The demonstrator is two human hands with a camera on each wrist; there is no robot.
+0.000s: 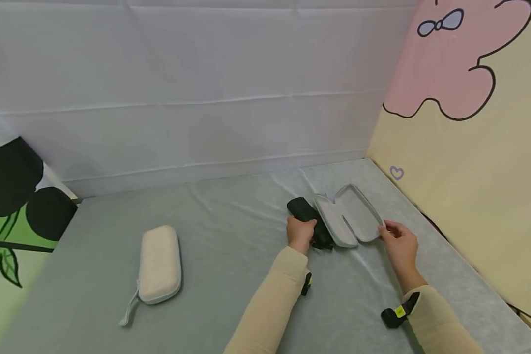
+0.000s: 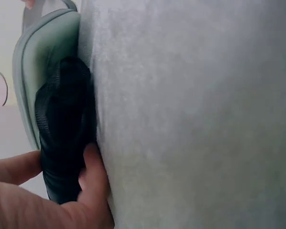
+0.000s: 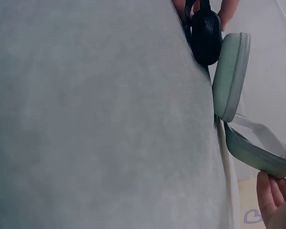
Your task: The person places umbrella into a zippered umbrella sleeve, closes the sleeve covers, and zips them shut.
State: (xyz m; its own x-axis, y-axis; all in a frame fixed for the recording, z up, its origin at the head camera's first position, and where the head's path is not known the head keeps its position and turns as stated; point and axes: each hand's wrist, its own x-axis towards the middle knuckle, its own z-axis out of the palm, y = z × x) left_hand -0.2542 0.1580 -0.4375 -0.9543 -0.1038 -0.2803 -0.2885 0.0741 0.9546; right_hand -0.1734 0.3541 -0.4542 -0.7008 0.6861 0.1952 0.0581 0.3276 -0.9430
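My left hand (image 1: pixel 300 234) grips a black fabric bundle (image 1: pixel 301 208) that lies on the cloth along the left side of an open, pale grey-lined case (image 1: pixel 359 212). In the left wrist view, thumb and fingers go round the near end of the black bundle (image 2: pixel 64 119). My right hand (image 1: pixel 401 248) pinches the right rim of the case's right half. The right wrist view shows that half of the case (image 3: pixel 250 152) tilted up off the cloth, its outside greenish. A dark strap shows on the bundle (image 3: pixel 206 40) there.
A closed cream case (image 1: pixel 160 260) with a grey zip edge and wrist strap (image 1: pixel 130 309) lies on the left of the grey cloth-covered table (image 1: pixel 230 221). A white wall sheet (image 1: pixel 194 88) stands behind, and a yellow printed one (image 1: pixel 482 187) on the right.
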